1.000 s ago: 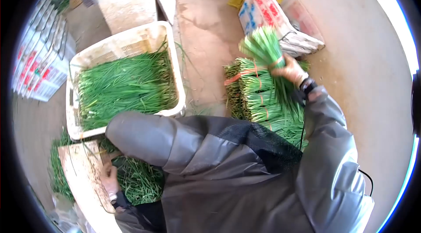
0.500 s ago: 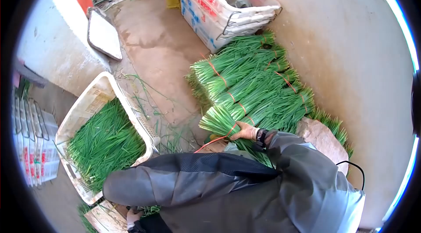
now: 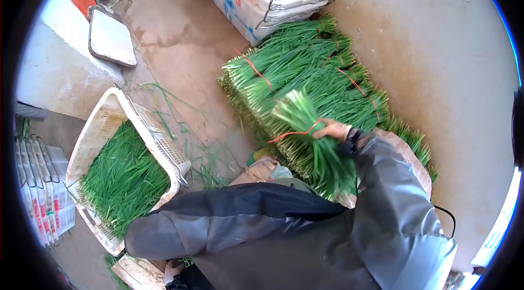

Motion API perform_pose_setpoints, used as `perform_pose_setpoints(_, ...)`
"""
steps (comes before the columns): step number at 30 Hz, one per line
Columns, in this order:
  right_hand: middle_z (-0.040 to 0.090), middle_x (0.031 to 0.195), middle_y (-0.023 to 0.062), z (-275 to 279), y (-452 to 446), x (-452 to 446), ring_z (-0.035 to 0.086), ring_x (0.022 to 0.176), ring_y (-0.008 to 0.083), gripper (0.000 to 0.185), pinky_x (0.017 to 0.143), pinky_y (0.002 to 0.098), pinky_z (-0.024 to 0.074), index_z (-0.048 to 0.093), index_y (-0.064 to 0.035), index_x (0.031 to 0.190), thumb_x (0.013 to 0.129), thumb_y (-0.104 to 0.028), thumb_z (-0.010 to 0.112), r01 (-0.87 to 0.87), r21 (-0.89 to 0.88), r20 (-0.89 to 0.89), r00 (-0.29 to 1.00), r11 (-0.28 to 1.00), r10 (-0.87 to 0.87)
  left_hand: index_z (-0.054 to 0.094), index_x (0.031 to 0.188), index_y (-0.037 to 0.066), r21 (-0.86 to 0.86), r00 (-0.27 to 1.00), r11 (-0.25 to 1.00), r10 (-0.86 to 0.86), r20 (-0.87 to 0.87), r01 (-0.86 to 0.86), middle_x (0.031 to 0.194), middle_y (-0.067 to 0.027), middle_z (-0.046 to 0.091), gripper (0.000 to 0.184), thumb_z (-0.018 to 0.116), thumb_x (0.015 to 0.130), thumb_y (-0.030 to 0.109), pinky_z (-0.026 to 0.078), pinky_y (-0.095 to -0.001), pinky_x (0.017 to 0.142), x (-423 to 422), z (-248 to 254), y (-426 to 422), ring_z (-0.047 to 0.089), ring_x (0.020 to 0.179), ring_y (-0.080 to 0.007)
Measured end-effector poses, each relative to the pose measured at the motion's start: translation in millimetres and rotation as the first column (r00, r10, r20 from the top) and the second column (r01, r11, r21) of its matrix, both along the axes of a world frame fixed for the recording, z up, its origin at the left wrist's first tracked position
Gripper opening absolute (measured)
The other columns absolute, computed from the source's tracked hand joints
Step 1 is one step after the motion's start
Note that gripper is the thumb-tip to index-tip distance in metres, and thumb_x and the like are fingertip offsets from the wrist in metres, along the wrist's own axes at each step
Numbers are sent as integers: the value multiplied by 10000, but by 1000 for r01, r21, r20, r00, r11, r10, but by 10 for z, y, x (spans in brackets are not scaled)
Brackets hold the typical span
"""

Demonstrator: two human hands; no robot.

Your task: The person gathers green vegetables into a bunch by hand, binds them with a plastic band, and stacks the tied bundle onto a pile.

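My right hand is closed round a bundle of chives with pale stem ends, and a loose red tie trails from it. The bundle is held above the near end of a stacked pile of tied chive bundles, its green leaves hanging down toward me. Down at the lower left, my left hand is beside a wooden board, near a few green leaves. My clothing and the frame's edge cover much of that hand, so its fingers do not show clearly.
A white plastic basket of loose chives stands at my left. Stacked white crates stand beyond the pile, and more crates at the far left. A stone lies by the wall on the right. Loose leaves litter the floor.
My right hand has lifted the chive bundle up and to the right, over the pile. My left hand has shifted slightly right at the lower edge. The view has moved a little.
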State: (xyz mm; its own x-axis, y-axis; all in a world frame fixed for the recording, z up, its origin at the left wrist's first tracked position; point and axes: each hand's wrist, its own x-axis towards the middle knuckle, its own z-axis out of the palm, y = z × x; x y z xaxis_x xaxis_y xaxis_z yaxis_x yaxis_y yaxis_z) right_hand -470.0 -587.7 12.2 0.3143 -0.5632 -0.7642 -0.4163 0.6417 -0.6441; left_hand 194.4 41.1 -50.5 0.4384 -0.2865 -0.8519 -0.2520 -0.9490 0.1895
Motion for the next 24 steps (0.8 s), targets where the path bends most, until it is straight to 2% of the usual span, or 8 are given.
perform_pose_setpoints(9,733,1207,112,365,-465,-1642,702,1062,225,780,995,383,554,610,-34,1402,709,-206,924,-41,-109,-437,900,993,-11,670,1312,-73,-26,995,995,92,-25,-92,1195,-195,755,519,794,857,144,541,-375,980,-204,228,-101,716,1106,-280)
perform_pose_setpoints(12,724,1242,106,261,-451,-1972,700,1054,234,867,962,393,572,568,-22,1450,700,-236,947,-272,-4,-566,794,962,222,690,1278,-68,-19,996,996,82,-16,-82,1154,-194,767,482,791,858,147,547,-371,952,-240,296,-151,725,1065,-271)
perform_pose_setpoints(13,726,1258,87,237,-440,-2004,670,1113,201,872,1000,365,532,578,-42,1448,698,-250,968,-329,98,-398,852,939,340,697,1265,-66,-16,996,996,88,-17,-88,1141,-193,770,471,791,858,151,548,-370,944,-248,323,-166,727,1051,-270)
perform_pose_setpoints(17,716,1245,77,-196,-361,-1931,595,1178,169,829,1008,356,473,622,-94,1422,701,-269,992,-724,509,-215,416,465,883,709,1221,-66,6,998,999,45,43,-46,1106,-188,777,429,787,868,165,550,-365,916,-255,333,-151,731,1015,-275)
perform_pose_setpoints(18,594,1503,144,-203,-316,-1602,562,1330,250,1054,1134,364,423,517,-64,1552,641,-279,1000,-751,603,-12,329,269,944,711,1210,-65,-7,998,999,42,49,-42,1099,-186,778,418,787,872,170,551,-364,909,-258,330,-132,731,1007,-274)
perform_pose_setpoints(20,711,1297,128,-496,-124,-1285,616,1228,228,901,1020,381,483,615,-81,1441,650,-266,1006,-849,529,120,77,2,990,715,1195,-59,-19,996,999,45,75,-44,1087,-180,780,400,786,879,174,553,-363,897,-269,291,-93,731,991,-272)
perform_pose_setpoints(22,705,1334,153,-1181,160,-1497,625,1277,275,1008,1039,393,487,580,-103,1491,590,-242,1009,-906,420,9,55,46,998,717,1186,-52,-8,992,999,54,115,-53,1077,-172,781,383,787,884,174,555,-364,886,-273,288,-49,731,977,-270)
perform_pose_setpoints(24,704,1333,165,-956,266,-972,640,1272,322,1096,1041,411,502,553,-174,1530,531,-240,999,-940,341,-38,16,28,999,715,1181,-48,-85,990,993,91,111,-82,1066,-164,781,372,790,888,169,557,-365,883,-194,147,101,730,966,-263)
